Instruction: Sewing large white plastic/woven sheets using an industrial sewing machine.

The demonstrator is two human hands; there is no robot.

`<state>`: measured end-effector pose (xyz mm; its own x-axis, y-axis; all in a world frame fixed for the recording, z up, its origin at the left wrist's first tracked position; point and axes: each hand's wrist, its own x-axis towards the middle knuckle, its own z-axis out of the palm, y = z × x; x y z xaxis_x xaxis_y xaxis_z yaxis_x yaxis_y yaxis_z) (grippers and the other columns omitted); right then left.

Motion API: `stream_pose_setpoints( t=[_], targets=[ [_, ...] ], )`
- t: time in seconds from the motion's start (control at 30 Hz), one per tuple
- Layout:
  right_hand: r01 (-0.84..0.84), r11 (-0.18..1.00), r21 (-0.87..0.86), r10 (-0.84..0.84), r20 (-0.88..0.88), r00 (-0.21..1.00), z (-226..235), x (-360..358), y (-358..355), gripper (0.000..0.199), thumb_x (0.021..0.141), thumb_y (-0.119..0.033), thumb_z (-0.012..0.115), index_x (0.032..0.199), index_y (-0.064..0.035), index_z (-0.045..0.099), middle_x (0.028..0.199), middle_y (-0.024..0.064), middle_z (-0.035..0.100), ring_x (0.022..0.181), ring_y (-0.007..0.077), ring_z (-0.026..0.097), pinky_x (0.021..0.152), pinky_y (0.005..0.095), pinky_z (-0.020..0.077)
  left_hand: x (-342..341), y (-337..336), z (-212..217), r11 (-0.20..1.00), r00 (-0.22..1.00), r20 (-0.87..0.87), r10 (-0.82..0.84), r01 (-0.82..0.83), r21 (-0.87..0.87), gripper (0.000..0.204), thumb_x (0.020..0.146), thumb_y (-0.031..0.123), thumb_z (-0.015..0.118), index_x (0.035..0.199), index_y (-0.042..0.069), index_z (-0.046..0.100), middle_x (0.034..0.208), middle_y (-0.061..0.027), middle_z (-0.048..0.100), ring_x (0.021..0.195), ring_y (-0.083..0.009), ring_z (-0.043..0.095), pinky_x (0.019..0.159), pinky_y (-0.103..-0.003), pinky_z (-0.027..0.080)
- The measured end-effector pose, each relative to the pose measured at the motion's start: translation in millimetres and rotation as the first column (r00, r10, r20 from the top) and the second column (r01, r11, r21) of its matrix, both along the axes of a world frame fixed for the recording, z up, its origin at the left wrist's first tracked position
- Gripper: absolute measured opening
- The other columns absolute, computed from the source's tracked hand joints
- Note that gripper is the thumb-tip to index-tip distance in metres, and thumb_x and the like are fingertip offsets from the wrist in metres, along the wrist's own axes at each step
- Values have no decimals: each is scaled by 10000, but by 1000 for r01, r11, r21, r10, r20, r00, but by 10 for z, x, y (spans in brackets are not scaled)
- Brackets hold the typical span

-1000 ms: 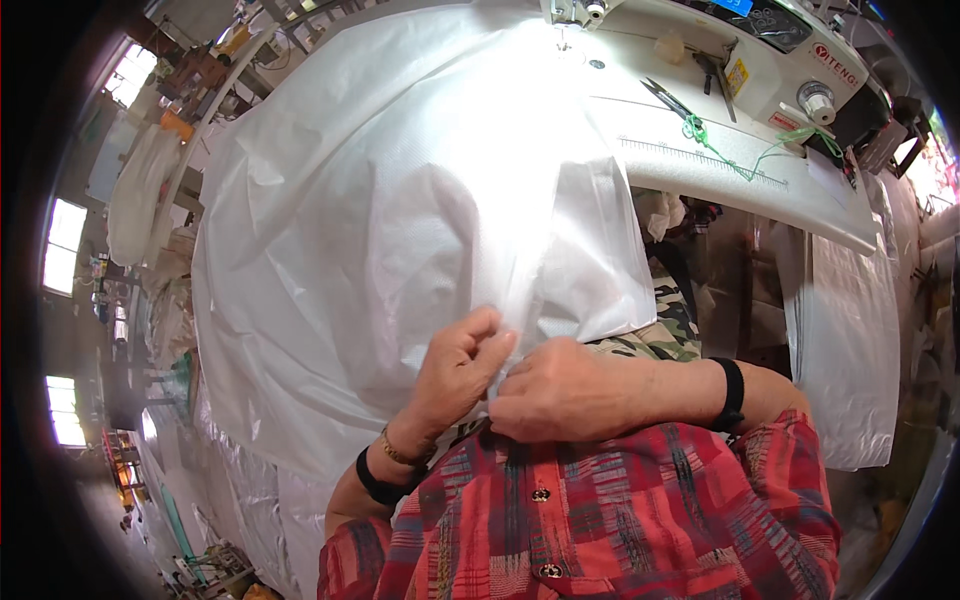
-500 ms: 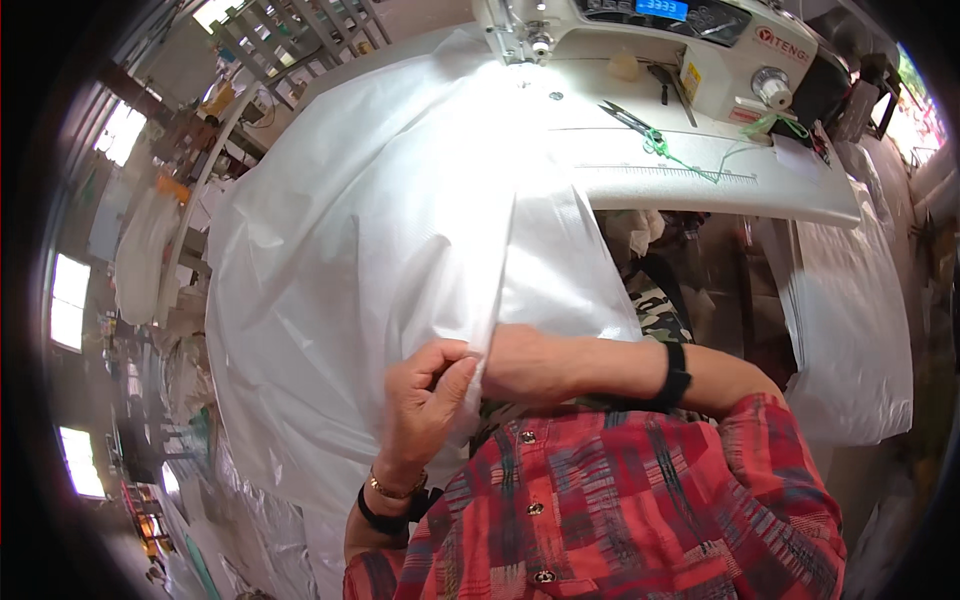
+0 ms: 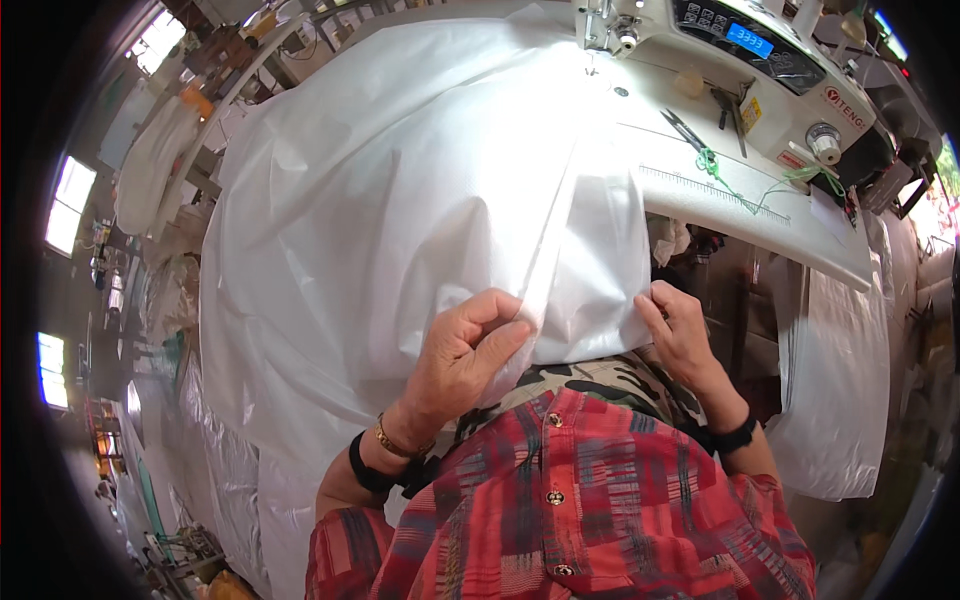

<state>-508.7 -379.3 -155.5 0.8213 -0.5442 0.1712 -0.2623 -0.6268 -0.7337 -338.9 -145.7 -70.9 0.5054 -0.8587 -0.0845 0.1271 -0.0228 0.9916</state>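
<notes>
White sheeting (image 3: 310, 240) lies ahead of both hands, spreading past the left hand and forward to the sewing machine (image 3: 690, 45). Left hand (image 3: 475, 345): thumb and forefinger nearly closed, pinching a raised fold. Right hand (image 3: 682, 335): fingers curled, tips at the sheeting's right edge; whether they grip it cannot be told. Camouflage trousers (image 3: 615, 382) show between and below the 2 hands. Ahead of the right hand: white worktable (image 3: 725, 165), bearing scissors (image 3: 683, 129) and green thread (image 3: 800, 174). Pale draped material (image 3: 830, 390) hangs to its right. Black bands (image 3: 735, 435): 1 per wrist.
</notes>
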Motion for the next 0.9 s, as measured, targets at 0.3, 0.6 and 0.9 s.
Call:
stream_pose_setpoints(
  t=[0.3, 0.6, 0.9],
  targets=[
    [-441, 812, 381, 453, 62, 889, 889, 183, 579, 241, 946, -186, 572, 826, 11, 505, 654, 141, 512, 601, 167, 533, 569, 323, 435, -37, -92, 30, 988, 936, 319, -147, 126, 86, 121, 946, 86, 576, 976, -27, 608, 749, -67, 602, 687, -83, 528, 630, -255, 444],
    [-616, 722, 316, 642, 28, 766, 946, 214, 810, 184, 920, -177, 572, 896, -2, 524, 728, 223, 588, 679, 412, 608, 612, 458, 474, -93, -96, -50, 983, 919, 354, -176, 143, 116, 128, 931, 82, 569, 963, -37, 602, 723, -133, 607, 657, -136, 554, 625, -313, 460],
    [-856, 507, 106, 862, -35, 506, 974, 443, 816, 171, 859, -135, 605, 952, -12, 533, 895, 181, 597, 846, 375, 610, 736, 449, 500, 30, 96, -152, 982, 973, 223, -60, 17, 189, 145, 931, 119, 608, 898, -21, 591, 649, 23, 482, 602, -30, 381, 507, -248, 335]
  ],
)
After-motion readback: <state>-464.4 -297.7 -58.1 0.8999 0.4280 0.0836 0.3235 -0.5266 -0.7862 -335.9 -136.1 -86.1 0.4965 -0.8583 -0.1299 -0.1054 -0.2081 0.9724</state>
